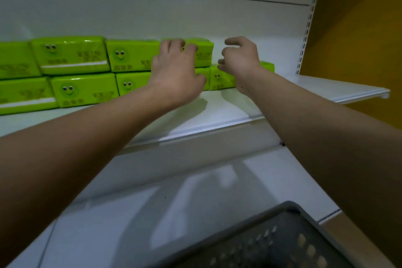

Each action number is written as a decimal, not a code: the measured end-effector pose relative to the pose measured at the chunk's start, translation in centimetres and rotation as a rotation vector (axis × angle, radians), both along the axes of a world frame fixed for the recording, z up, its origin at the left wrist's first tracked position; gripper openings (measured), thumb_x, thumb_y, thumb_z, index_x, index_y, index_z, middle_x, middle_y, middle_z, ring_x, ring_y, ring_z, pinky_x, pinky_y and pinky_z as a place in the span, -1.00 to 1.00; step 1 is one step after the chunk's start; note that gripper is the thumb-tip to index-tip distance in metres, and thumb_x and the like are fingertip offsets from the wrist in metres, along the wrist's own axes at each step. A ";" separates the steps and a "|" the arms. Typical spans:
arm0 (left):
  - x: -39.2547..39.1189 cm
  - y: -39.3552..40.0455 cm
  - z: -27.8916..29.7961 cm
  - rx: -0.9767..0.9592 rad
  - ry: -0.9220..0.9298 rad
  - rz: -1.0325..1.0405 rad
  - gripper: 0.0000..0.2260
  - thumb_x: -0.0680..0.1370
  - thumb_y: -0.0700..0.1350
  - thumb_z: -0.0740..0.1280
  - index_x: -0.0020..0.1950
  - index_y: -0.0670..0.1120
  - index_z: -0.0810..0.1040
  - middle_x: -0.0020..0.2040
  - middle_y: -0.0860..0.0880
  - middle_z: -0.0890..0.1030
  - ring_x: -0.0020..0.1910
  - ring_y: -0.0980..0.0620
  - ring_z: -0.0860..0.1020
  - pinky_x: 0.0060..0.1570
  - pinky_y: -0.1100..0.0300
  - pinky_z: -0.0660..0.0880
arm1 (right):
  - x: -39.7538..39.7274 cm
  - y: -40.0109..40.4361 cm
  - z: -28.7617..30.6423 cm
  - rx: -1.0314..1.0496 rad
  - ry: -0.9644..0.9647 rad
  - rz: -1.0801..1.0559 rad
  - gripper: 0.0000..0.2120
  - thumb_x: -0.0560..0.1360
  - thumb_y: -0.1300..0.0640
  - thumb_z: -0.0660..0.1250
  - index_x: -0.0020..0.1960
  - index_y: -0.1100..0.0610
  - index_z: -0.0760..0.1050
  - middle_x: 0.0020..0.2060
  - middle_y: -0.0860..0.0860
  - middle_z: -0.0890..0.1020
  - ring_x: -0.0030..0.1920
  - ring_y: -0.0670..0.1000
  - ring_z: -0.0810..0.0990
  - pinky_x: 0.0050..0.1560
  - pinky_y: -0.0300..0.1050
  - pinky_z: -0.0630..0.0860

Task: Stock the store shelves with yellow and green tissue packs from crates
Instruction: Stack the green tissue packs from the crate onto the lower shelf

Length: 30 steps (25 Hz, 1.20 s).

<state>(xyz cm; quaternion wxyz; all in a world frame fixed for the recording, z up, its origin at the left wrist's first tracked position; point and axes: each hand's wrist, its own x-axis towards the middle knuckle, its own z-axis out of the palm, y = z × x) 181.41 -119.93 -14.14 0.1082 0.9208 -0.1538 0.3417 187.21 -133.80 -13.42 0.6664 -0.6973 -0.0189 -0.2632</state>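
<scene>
Green tissue packs [71,54] with smiley faces stand in two stacked rows along the back of the white upper shelf [228,113]. My left hand [176,72] lies flat against the rightmost pack of the top row [203,54], fingers spread over its front. My right hand [239,59] hovers just right of that pack, fingers curled and apart, above the last pack of the bottom row [224,81]. It holds nothing. No yellow packs are in view.
The upper shelf has bare room to the right of the packs, up to the perforated upright [304,39]. A white lower shelf [152,213] lies below. A grey perforated crate [278,239] sits at the bottom right. An orange wall [359,28] is at right.
</scene>
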 end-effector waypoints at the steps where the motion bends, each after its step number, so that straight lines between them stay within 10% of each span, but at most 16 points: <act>1: -1.7 0.2 0.2 -0.055 -0.011 -0.112 -0.51 0.48 0.00 0.26 0.40 -0.08 0.38 0.38 -0.15 0.38 0.39 -0.10 0.27 0.33 0.10 0.22 | -2.0 -0.1 0.6 0.053 -0.022 0.050 -0.77 0.53 0.35 0.15 0.12 0.15 0.45 -0.17 0.09 0.51 -0.23 0.10 0.54 -0.10 0.00 0.62; 7: -14.3 2.6 -4.2 -0.468 0.682 -0.725 -0.88 0.56 -0.26 0.31 0.01 -0.06 0.57 -0.10 -0.09 0.66 -0.17 -0.01 0.63 -0.18 0.10 0.59 | -14.0 0.0 0.2 -0.047 0.057 0.496 -0.90 0.60 0.20 0.19 0.02 0.14 0.48 -0.18 0.04 0.59 -0.30 -0.03 0.59 -0.24 -0.21 0.56; 12: -19.7 6.7 -10.9 -0.080 1.310 -0.603 -0.73 0.51 0.00 0.36 0.20 0.03 0.55 0.04 -0.05 0.66 -0.05 0.05 0.63 -0.03 0.08 0.61 | -22.2 0.2 -4.5 -0.796 0.437 0.919 -0.81 0.62 0.09 0.20 0.14 0.14 0.52 0.01 0.06 0.69 -0.04 0.06 0.70 -0.08 -0.07 0.64; 18: -25.5 6.2 -18.3 -0.317 1.643 -0.471 -0.64 0.57 -0.09 0.35 0.35 -0.03 0.43 0.14 -0.06 0.59 0.11 0.02 0.61 0.12 0.11 0.58 | -26.6 -1.4 -11.7 -1.402 1.015 1.086 -0.61 0.52 -0.10 0.33 0.28 0.03 0.47 0.12 0.01 0.58 0.08 0.02 0.64 0.03 -0.01 0.64; 26: -27.4 2.6 -20.3 -0.511 1.782 -0.508 -0.59 0.50 -0.10 0.44 0.30 -0.03 0.40 0.02 -0.05 0.65 0.02 0.03 0.63 0.04 0.19 0.58 | -28.2 -3.2 -14.7 -1.277 1.081 1.139 -0.60 0.46 -0.02 0.45 0.25 0.04 0.49 -0.22 -0.15 0.64 -0.20 -0.17 0.59 -0.21 -0.20 0.51; 30: -26.7 2.8 -19.4 -0.455 1.851 -0.590 -0.59 0.50 -0.15 0.45 0.29 -0.02 0.39 -0.04 0.02 0.66 -0.05 0.11 0.64 -0.01 0.25 0.56 | -28.0 -3.9 -14.8 -1.057 1.031 1.184 -0.65 0.43 0.16 0.48 0.19 0.05 0.50 -0.03 -0.02 0.68 -0.03 -0.02 0.65 -0.08 -0.09 0.56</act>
